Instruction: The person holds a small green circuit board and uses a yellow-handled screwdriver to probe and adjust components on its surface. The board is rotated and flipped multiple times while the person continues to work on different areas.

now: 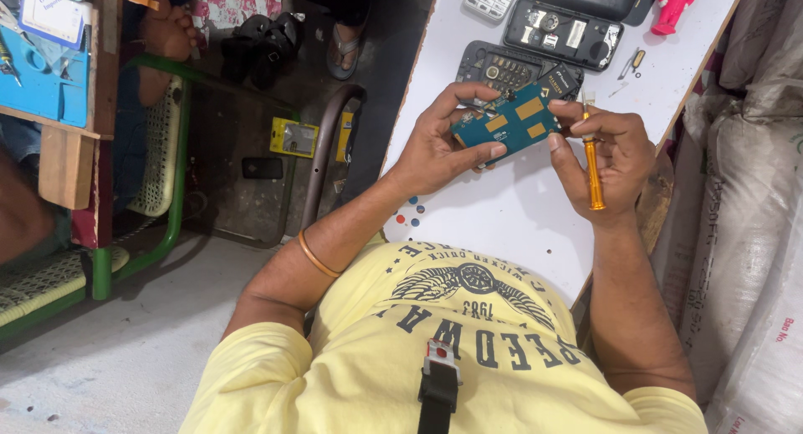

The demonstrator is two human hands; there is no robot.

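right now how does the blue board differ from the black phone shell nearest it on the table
The board is blue with gold pads; the shell is black with small round holes. The board is held up, gripped by the left hand and touched by the right hand; the shell lies flat on the table, untouched. Both are bare phone parts.

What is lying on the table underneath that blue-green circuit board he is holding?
Under the circuit board the white table shows, and just beyond it a dark phone shell that the board partly covers. The left hand and right hand hide the rest.
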